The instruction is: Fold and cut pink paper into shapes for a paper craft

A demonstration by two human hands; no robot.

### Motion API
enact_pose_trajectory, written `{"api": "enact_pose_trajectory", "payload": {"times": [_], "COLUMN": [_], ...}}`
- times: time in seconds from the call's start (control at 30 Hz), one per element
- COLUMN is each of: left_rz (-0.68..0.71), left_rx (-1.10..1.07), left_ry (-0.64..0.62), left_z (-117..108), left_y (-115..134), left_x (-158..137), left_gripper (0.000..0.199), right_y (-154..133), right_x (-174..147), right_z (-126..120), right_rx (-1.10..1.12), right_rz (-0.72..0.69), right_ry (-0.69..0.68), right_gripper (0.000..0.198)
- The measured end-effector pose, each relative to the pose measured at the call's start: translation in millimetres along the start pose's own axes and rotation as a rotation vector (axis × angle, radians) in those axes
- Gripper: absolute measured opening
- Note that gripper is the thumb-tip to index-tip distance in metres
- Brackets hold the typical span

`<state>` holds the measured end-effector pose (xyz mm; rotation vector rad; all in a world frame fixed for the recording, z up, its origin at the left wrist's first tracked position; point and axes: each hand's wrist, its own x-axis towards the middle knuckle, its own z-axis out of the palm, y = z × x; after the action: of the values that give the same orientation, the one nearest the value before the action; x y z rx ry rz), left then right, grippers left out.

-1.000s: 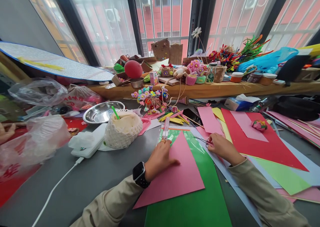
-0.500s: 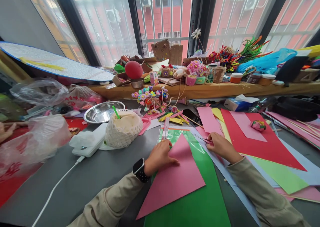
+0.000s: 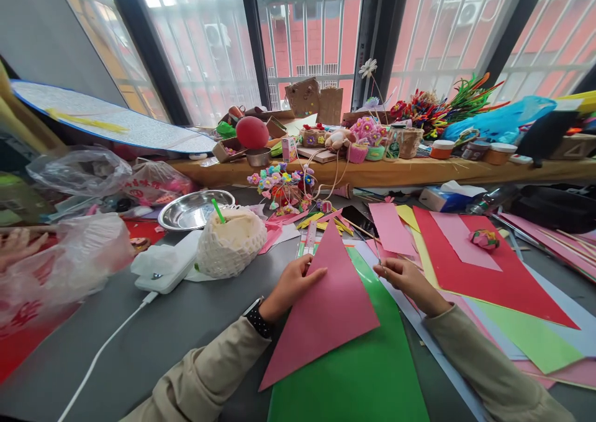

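Observation:
My left hand (image 3: 292,288) grips the left edge of a pink paper triangle (image 3: 330,310), thumb on top and fingers underneath. The triangle's tip points away from me, and it is raised over a green sheet (image 3: 349,381). To its right, my right hand (image 3: 412,282) is closed on a small pair of scissors (image 3: 378,254); the thin blades point away from me and the handles are mostly hidden by my fingers. A gap separates the scissors from the triangle. Behind the triangle, a pale pink ruler (image 3: 310,236) lies partly covered.
A coconut in foam netting (image 3: 233,242), a white power bank (image 3: 162,273) with its cable and a metal bowl (image 3: 195,210) stand left. Red card (image 3: 459,276) and other paper lie right. Crafts crowd the wooden ledge (image 3: 205,172). Another person's hand (image 3: 18,247) shows far left.
My left hand has lifted the pink triangle and shifted it slightly left. My right hand has turned the scissors from pointing left to pointing away from me.

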<state>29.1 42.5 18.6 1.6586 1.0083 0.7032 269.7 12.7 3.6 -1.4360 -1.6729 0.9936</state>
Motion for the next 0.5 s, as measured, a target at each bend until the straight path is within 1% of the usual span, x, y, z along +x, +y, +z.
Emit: {"api": "enact_pose_trajectory", "payload": {"times": [0.13, 0.2, 0.27, 0.4, 0.5], "left_rz": [-0.044, -0.044, -0.048, -0.083, -0.111], "left_rx": [-0.285, -0.361, -0.406, -0.467, -0.484], "left_ry": [-0.043, -0.042, -0.038, -0.079, -0.116], "left_z": [1.1, 1.8, 2.2, 2.6, 3.5], "left_y": [8.6, 11.3, 12.2, 9.7, 6.3], "left_x": [-5.4, -7.6, -9.0, -9.6, -9.2], "left_gripper": [0.034, 0.032, 0.031, 0.034, 0.036], "right_y": [-0.9, -1.5, -3.9, -9.8, -10.8], "right_x": [-5.5, -8.0, -10.9, -16.3, -18.0], "right_z": [7.9, 11.2, 14.5, 21.0, 23.9], "right_rx": [0.028, 0.065, 0.114, 0.155, 0.149], "right_rz": [-0.088, -0.141, -0.175, -0.196, -0.218], "right_ry": [-0.216, -0.325, -0.409, -0.518, -0.538], "right_gripper": [0.053, 0.058, 0.059, 0.055, 0.054]}}
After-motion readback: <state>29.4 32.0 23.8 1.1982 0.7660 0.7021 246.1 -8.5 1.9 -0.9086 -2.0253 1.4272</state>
